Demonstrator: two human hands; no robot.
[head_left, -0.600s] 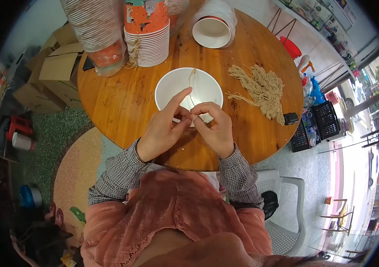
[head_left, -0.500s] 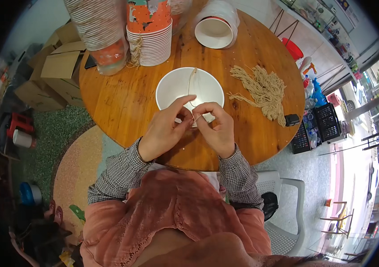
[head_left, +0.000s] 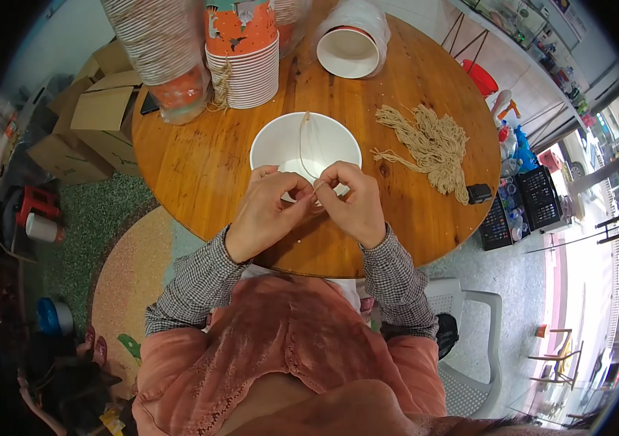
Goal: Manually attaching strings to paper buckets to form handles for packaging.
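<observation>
A white paper bucket [head_left: 269,149] stands mouth up on the round wooden table in front of me. From its far rim a thin tan cord [head_left: 302,145] runs across the opening to my fingers. My left hand [head_left: 262,214] pinches the cord at the near rim, thumb and forefinger together. Right against it, my right hand [head_left: 359,203] also pinches the cord, its fingertips touching the left ones. The cord's end between the fingertips is too small to make out. Both hands hide the bucket's near side.
On the wooden table [head_left: 193,174], a heap of tan cords [head_left: 436,149] lies right, beside a small black object [head_left: 479,193]. Nested buckets [head_left: 251,76], a plastic-wrapped stack [head_left: 153,54] and a wrapped stack on its side [head_left: 349,54] stand far back. A grey chair [head_left: 480,363] is at right.
My left fingers have curled in from a more spread pose, and both hands stay together at the near rim. The cord's far end and the bucket appear slightly further left.
</observation>
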